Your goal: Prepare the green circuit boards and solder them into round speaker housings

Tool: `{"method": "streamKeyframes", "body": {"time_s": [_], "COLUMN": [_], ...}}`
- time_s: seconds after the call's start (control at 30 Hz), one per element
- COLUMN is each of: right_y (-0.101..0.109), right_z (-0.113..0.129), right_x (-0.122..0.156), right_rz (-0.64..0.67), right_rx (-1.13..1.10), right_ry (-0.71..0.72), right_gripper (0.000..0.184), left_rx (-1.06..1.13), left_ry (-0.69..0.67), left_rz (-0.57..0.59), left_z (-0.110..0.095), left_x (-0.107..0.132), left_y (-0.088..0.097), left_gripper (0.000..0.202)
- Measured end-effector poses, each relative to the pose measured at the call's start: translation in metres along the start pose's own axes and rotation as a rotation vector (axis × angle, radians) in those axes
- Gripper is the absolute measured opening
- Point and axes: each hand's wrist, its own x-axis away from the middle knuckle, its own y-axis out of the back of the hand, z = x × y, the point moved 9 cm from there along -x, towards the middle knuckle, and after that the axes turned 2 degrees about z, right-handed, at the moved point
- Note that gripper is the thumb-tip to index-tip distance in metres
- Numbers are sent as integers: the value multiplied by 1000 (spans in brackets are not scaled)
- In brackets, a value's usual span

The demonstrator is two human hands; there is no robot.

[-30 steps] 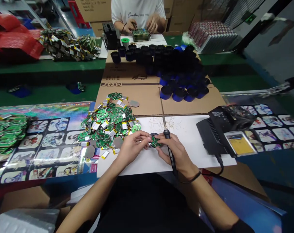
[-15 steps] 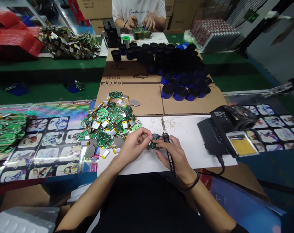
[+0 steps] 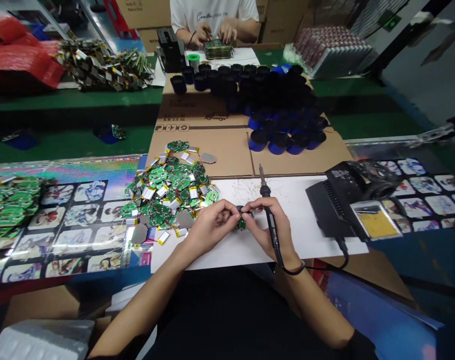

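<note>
A small green circuit board (image 3: 241,224) is held low over the white sheet (image 3: 306,245), mostly covered by fingers. My left hand (image 3: 212,221) is closed, thumb and forefinger pinched at the board's left edge. Tucked in my right hand (image 3: 278,227) is a black soldering iron (image 3: 271,220), its metal tip pointing up and away from the board. The right thumb and forefinger also meet at the board's right side. A dark round part (image 3: 240,207) shows partly between the hands; its details are hidden.
Left of my hands lies a heap of circuit boards with silver batteries (image 3: 167,185). Many blue-black cups (image 3: 278,142) stand on the cardboard (image 3: 212,162). To the right are a black soldering stand (image 3: 330,207) and a yellow sponge tray (image 3: 375,222). Opposite, a person (image 3: 214,25) handles boards.
My right hand has shifted slightly, its fingertips now pinching at the board near the left ones. The soldering iron's tip has swung up and to the right.
</note>
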Motion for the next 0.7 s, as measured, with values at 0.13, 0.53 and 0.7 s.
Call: {"method": "streamKeyframes", "body": {"time_s": [0.13, 0.53, 0.7], "right_y": [-4, -3, -5], "right_z": [-4, -16, -20], "right_x": [-1, 1, 4], "right_rz": [-8, -45, -63], "right_rx": [-59, -203, -235], "right_ry": [-45, -140, -185], "right_gripper": [24, 26, 27], "left_rx": [-24, 54, 117], "left_ry": [-30, 2, 18], "left_rz": [0, -23, -70], "left_z": [0, 2, 8], "left_x": [1, 0, -1], "left_y": [-1, 2, 3], "left_gripper": [16, 20, 19]}}
